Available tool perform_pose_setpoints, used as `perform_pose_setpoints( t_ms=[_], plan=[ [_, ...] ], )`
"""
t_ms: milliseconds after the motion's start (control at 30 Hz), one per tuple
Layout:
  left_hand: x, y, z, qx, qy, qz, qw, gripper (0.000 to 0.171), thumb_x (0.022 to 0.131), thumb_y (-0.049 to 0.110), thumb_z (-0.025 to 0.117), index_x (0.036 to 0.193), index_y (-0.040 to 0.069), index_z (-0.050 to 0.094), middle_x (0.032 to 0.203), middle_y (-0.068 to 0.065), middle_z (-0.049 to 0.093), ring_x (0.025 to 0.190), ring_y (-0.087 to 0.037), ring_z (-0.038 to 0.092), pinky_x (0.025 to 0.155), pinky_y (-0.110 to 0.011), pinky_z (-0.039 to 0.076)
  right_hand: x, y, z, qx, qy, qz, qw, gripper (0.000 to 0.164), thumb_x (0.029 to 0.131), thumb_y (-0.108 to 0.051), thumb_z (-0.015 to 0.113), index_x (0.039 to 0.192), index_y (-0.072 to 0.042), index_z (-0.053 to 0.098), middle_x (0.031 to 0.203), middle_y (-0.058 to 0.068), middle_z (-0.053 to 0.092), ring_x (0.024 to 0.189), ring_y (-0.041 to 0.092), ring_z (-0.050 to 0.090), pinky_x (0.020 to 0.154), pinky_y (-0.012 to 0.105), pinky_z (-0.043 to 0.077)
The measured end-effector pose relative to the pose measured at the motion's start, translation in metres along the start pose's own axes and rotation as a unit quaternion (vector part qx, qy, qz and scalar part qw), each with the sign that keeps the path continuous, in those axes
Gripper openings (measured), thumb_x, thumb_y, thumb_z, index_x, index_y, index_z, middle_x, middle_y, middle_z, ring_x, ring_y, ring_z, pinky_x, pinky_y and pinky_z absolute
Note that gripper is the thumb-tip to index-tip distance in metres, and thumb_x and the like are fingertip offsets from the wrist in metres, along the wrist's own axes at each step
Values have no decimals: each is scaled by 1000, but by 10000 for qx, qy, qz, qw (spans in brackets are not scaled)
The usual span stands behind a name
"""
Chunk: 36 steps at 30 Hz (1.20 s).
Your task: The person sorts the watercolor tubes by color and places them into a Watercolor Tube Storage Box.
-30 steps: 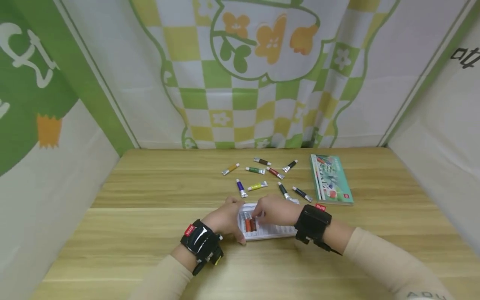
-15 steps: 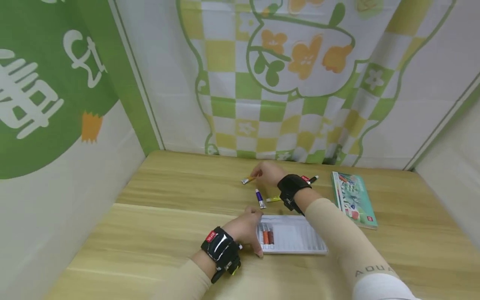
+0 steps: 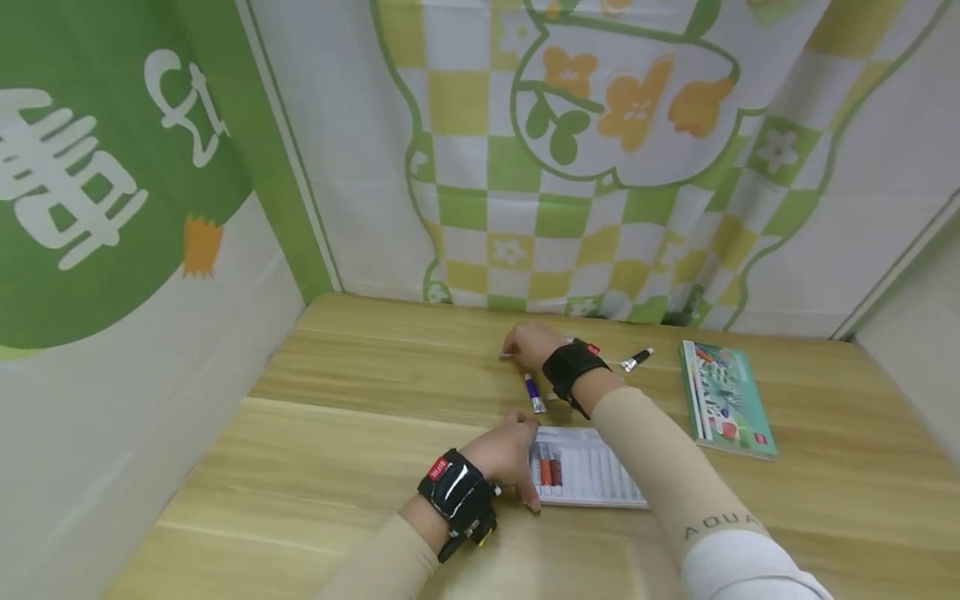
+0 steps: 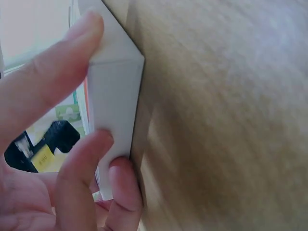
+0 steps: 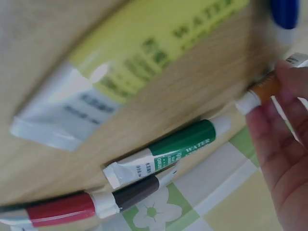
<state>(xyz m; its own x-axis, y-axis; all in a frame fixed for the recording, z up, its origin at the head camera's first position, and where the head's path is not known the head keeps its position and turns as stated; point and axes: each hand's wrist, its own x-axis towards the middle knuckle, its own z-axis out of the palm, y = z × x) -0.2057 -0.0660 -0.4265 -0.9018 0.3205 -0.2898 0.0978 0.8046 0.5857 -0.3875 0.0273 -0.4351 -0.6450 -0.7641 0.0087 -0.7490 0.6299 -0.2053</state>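
A white paint tray [image 3: 588, 479] lies on the table, with an orange tube and a brown tube [image 3: 556, 471] in its left slots. My left hand [image 3: 504, 454] grips the tray's left end; the left wrist view shows thumb and fingertips against its white side wall [image 4: 115, 96]. Farther back, my right hand [image 3: 534, 346] pinches an ochre paint tube [image 5: 264, 90] by its body, the white cap sticking out. About it lie a yellow paint tube [image 5: 159, 45], a green one [image 5: 185, 141], a red one [image 5: 62, 210] and a dark brown one [image 5: 138, 192].
A blue-violet tube [image 3: 534, 394] lies between the tray and my right hand. To the right are a black tube [image 3: 637, 360] and a teal illustrated box [image 3: 727, 400]. The right forearm hides part of the tray and table. A checked curtain [image 3: 540, 242] hangs behind the table.
My right hand has left the tray, reached to the back of the table and taken hold of the ochre tube. My left hand stays on the tray. The head view has shifted.
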Motion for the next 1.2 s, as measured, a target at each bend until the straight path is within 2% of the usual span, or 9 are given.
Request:
perform_pose_setpoints(
  t_ms=[267,433,567,700,833,933,1067,1100,1200],
  plan=[
    [-1,-15,-11,-102,86,176,9998,113,54,11,102,147,-13,43,144,-28,40,121,-37,54,106,-44,46,-34,-22,-17,1221,206,51,9923,27,98,-4,67,125,-2,72,113,13,73,101,26,69,86,35,57],
    [-15,-38,-14,-306,247,40,9992,117,51,9,102,147,-15,41,141,-30,40,119,-39,53,105,-49,46,-68,-50,-13,2177,384,-247,9749,43,99,-3,64,142,-4,59,114,13,69,97,22,68,79,28,57],
    [-20,-44,-25,-484,309,-134,9983,119,51,9,102,150,-14,38,143,-30,37,117,-38,53,102,-51,47,-100,-60,-12,3381,192,-17,9409,44,98,0,63,142,-2,59,114,13,66,93,20,67,78,29,57],
    [-20,-42,-34,-551,308,-120,9979,118,53,9,101,150,-14,38,146,-29,35,117,-37,54,103,-50,47,-126,-65,-10,4523,-103,584,8899,40,99,0,62,138,2,59,113,14,61,93,22,67,80,35,59],
    [-23,-44,-36,-599,315,-170,9976,117,52,6,100,149,-14,39,145,-29,36,114,-36,54,103,-50,47,-133,-70,1,5404,-310,1216,8320,38,99,-1,62,136,4,55,111,15,56,96,22,64,83,38,60],
    [-25,-44,-35,-623,328,-179,9974,116,52,5,100,149,-14,39,145,-29,37,114,-36,55,102,-50,48,-133,-72,9,5696,-302,1548,8066,38,98,0,62,135,4,54,108,15,55,94,22,63,83,37,60],
    [-25,-43,-33,-662,295,-166,9972,117,52,6,100,149,-13,39,144,-29,37,113,-37,55,100,-51,49,-135,-72,14,5609,-356,1686,8097,35,96,3,63,131,4,56,105,15,55,91,22,63,81,36,60],
    [-25,-42,-32,-679,277,-159,9972,116,52,6,100,149,-14,39,144,-29,37,112,-37,55,99,-50,49,-136,-72,15,5503,-383,1671,8172,35,96,4,64,130,3,57,105,14,55,91,22,64,80,35,60],
    [-24,-41,-30,-700,242,-168,9971,117,52,6,100,150,-13,39,144,-29,37,110,-35,55,97,-49,50,-138,-69,15,4819,-345,1460,8633,34,93,2,68,126,1,63,107,12,59,92,20,62,81,33,58]
  ],
)
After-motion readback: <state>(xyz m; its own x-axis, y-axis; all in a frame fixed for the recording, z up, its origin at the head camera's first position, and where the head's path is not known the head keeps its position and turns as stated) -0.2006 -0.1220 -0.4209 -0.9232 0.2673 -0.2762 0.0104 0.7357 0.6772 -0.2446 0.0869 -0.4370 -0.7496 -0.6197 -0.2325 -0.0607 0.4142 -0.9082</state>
